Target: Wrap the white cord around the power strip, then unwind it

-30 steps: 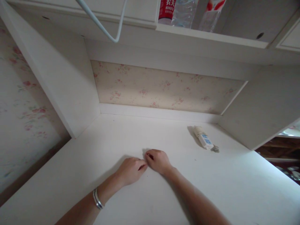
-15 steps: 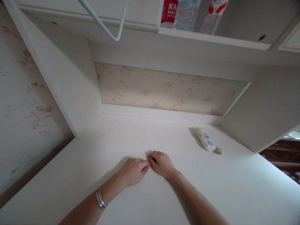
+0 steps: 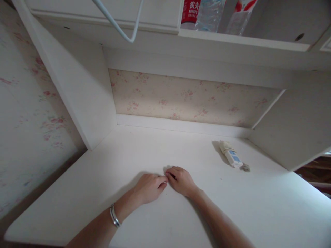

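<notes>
My left hand (image 3: 150, 187), with a silver bracelet (image 3: 114, 215) on its wrist, rests on the white desktop (image 3: 144, 148). Its fingers are curled and pressed together. Against its fingertips lie those of my right hand (image 3: 181, 181), also curled, with the thumb bent under. The two hands meet low in the middle of the view. Whatever their fingertips may pinch is hidden or too small to make out. Beyond my right hand, apart from it, lies a white object (image 3: 233, 157) with a ribbed end and a blue label.
A small greyish lump (image 3: 245, 167) touches the labelled object's near end. Side panels (image 3: 77, 82) stand left and right. Overhead, a shelf (image 3: 243, 41) holds a red-labelled bottle (image 3: 190, 15) and other clear plastic bottles. A pale blue bent rod (image 3: 116, 26) hangs down at upper left.
The view has shifted slightly, so the scene sits a little further right and the desk's left front corner now shows. Both hands keep the same pose on the desktop.
</notes>
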### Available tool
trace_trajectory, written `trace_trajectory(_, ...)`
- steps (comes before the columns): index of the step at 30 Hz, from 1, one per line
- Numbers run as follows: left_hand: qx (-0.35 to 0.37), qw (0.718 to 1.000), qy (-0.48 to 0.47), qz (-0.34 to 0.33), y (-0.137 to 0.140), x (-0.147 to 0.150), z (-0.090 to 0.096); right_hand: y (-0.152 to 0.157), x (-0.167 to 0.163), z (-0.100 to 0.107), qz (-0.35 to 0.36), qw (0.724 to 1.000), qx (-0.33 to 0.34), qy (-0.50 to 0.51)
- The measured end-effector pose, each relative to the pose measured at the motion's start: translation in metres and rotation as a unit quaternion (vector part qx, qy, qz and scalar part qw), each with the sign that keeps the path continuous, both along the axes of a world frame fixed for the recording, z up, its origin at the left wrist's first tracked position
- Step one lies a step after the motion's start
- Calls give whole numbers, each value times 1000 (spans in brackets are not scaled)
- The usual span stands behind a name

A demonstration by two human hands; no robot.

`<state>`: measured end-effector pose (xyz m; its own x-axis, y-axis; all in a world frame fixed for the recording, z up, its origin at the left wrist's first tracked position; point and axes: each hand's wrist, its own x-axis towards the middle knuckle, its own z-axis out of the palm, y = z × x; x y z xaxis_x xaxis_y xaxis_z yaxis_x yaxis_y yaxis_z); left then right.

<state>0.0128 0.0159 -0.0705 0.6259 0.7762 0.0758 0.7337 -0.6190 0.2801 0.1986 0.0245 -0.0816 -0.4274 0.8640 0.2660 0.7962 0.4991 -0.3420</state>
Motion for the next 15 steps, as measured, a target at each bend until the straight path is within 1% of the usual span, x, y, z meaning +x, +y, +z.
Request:
trace_trajectory(10, 22, 1000, 1, -7, -2, -1, 4, 2, -1, -4, 9, 1000, 2, 11)
trace_trajectory(15, 18, 1000, 1, -6, -2, -1, 5, 2, 0, -4, 8, 1000, -3, 12)
